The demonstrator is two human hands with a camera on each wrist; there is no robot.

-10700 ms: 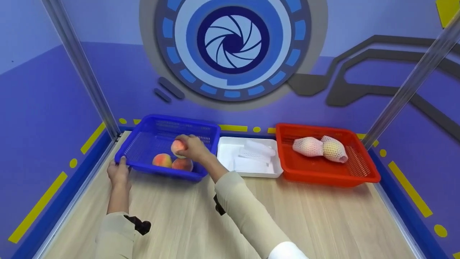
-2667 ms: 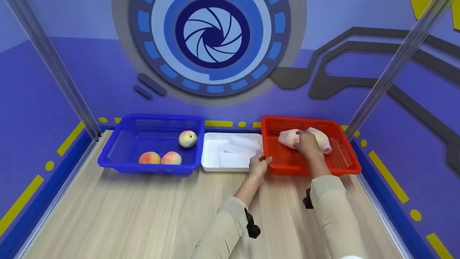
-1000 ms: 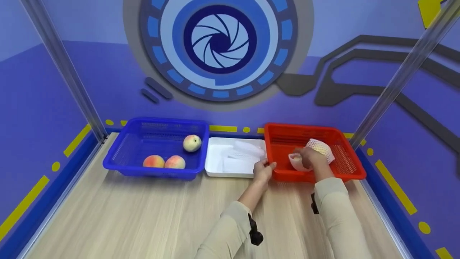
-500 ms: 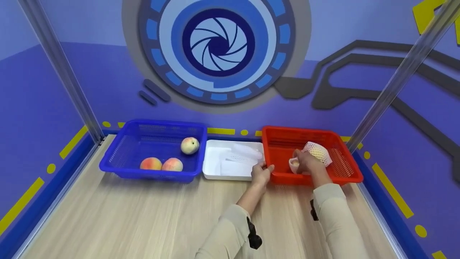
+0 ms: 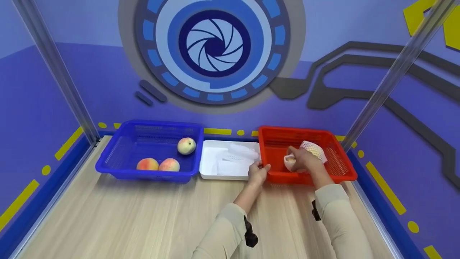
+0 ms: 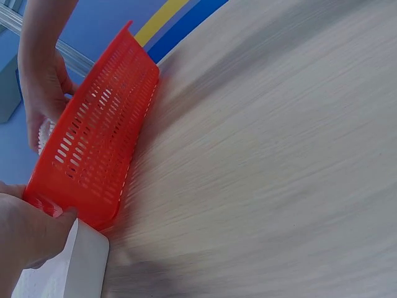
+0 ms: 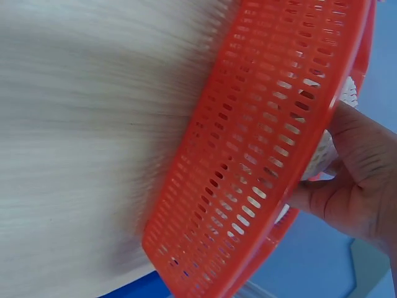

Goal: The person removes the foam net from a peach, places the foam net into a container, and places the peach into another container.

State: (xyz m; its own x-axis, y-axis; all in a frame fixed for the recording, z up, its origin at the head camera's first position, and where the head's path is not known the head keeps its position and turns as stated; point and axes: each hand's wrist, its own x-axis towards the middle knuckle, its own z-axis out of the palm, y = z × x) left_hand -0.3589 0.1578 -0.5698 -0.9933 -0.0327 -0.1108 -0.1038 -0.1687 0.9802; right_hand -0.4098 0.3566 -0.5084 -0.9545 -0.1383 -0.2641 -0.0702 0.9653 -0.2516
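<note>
At the red basket's (image 5: 275,175) front left corner, my left hand (image 5: 258,174) grips the rim, with the thumb over the outer wall in the left wrist view. Inside the basket, my right hand (image 5: 304,160) holds a peach in a white foam net (image 5: 288,163), its open end facing left. Most of that peach is hidden behind my fingers. Just behind the right hand lies a second netted peach (image 5: 313,148), yellowish through its mesh. Seen from the right wrist, the basket wall (image 7: 248,143) covers much of the right hand's work.
A white tray (image 5: 209,172) with several flattened white foam nets (image 5: 233,167) stands against the red basket's left side. Left of it, a blue basket (image 5: 107,163) holds three bare peaches (image 5: 169,164). Walls with metal posts (image 5: 54,72) close in the back and sides.
Both hands have gone from the blue basket to the red one. The right hand has drawn the left netted peach toward the front and turned it. The left hand stays on the rim lately.
</note>
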